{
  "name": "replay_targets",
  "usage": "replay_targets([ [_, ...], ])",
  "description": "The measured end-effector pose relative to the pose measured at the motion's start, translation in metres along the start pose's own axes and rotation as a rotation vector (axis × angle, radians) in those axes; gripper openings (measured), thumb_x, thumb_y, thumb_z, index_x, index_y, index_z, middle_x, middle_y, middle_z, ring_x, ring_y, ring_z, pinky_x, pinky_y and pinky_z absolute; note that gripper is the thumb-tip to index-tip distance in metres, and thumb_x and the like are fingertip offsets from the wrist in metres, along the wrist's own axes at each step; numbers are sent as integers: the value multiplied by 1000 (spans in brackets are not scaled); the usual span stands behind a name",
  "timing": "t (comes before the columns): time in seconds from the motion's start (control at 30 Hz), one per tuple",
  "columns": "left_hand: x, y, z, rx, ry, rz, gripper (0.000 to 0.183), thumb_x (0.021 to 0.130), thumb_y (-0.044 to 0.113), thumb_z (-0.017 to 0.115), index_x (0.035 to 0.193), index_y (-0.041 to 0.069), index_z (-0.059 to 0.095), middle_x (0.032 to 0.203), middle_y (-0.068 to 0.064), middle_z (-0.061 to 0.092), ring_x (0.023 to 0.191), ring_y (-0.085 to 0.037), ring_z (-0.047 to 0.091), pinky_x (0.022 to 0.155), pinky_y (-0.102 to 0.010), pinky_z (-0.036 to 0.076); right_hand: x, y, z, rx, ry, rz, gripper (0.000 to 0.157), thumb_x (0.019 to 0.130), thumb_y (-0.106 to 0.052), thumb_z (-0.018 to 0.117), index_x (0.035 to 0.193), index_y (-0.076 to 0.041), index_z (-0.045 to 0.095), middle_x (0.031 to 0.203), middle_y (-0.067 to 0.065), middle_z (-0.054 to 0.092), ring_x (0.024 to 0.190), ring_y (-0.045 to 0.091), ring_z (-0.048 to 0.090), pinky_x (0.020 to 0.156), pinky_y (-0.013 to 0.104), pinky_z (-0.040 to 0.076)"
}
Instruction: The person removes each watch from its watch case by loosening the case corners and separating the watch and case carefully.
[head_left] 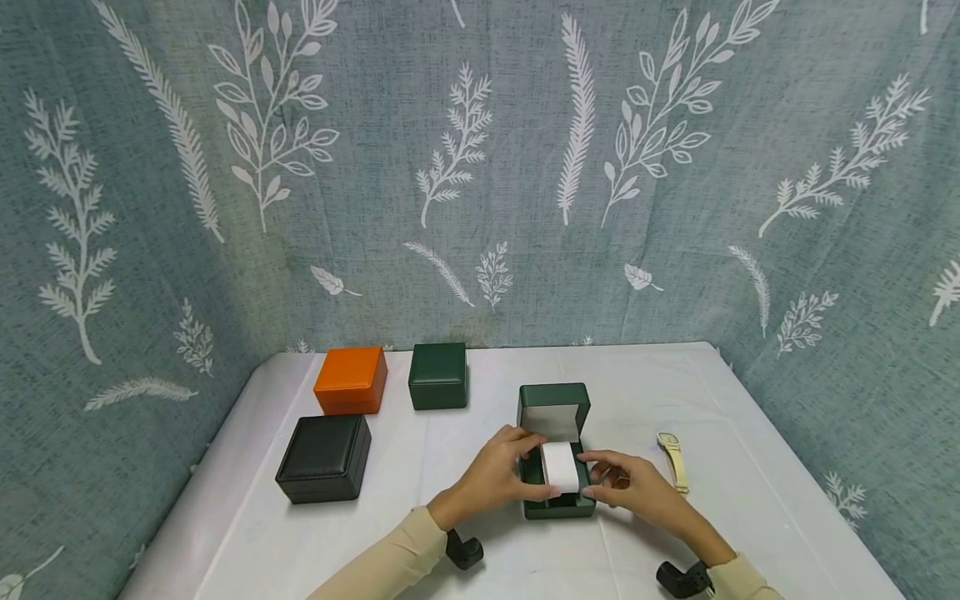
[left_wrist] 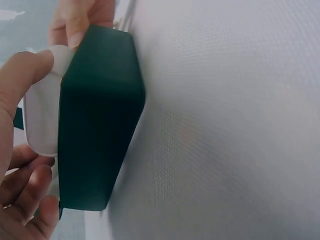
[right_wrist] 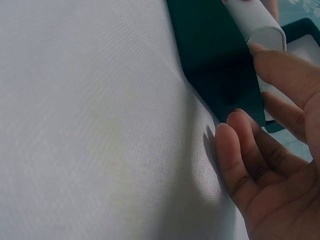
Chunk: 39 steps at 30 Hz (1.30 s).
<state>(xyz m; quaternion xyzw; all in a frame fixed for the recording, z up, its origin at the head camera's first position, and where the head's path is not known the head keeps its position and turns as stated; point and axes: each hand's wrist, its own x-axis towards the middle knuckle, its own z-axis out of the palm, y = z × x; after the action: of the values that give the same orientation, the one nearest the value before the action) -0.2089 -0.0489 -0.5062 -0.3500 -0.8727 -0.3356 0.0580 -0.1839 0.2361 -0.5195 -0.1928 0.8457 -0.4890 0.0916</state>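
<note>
An opened green watch box stands on the table with its lid raised at the back and pale lining showing. A white watch cushion sits in it, partly above the rim. My left hand holds the cushion, thumb at its near side and fingers at the far side. At the box's right side is my right hand, its thumb and index finger curled at the rim beside the cushion. In the right wrist view its other fingers lie along the outer wall. A gold-coloured wristwatch lies beyond the right hand.
Three closed boxes stand on the left of the white-covered table: an orange box, a green box and a black box. Patterned grey-green curtains enclose the back and sides.
</note>
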Motion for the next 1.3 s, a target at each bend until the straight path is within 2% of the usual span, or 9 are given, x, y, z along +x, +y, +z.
replay_targets([
  [0.3,-2,0,2,106,-10,1,72,78,54,87,132,10,69,127,-4,63,108,-14,49,90,-28,52,1,0,0,-12,-7,1,51,92,-29,80,138,-14,64,104,7,66,85,17,64,66,30,55],
  [0.57,-1,3,3,135,-36,-46,75,75,58,88,132,11,70,129,-3,62,109,-13,43,94,-29,51,1,2,1,-15,-9,-9,51,93,-30,79,139,-13,64,104,7,66,85,16,64,66,30,55],
  [0.73,0,5,1,111,-67,-64,80,74,58,88,134,9,68,132,-5,61,108,-14,42,93,-29,50,2,3,1,-10,-14,-12,52,93,-29,79,139,-12,63,104,7,66,83,16,64,65,30,56],
  [0.97,1,8,-4,87,-113,-96,83,77,55,85,140,7,64,137,-6,58,111,-15,42,95,-30,49,1,3,0,-17,-1,-18,51,93,-29,79,139,-12,63,104,7,66,86,16,64,69,29,55],
  [1.17,-1,7,-5,88,-133,-92,80,84,59,80,143,8,62,140,-5,56,109,-14,41,92,-30,49,1,3,0,-16,-6,-21,51,93,-28,79,139,-13,63,104,7,66,85,15,64,68,28,54],
  [1.3,-2,7,-4,101,-132,-74,73,88,55,78,142,8,63,138,-3,57,111,-14,41,92,-30,49,1,3,1,-13,-12,-22,50,94,-28,78,139,-12,63,103,6,66,82,15,63,66,28,54],
])
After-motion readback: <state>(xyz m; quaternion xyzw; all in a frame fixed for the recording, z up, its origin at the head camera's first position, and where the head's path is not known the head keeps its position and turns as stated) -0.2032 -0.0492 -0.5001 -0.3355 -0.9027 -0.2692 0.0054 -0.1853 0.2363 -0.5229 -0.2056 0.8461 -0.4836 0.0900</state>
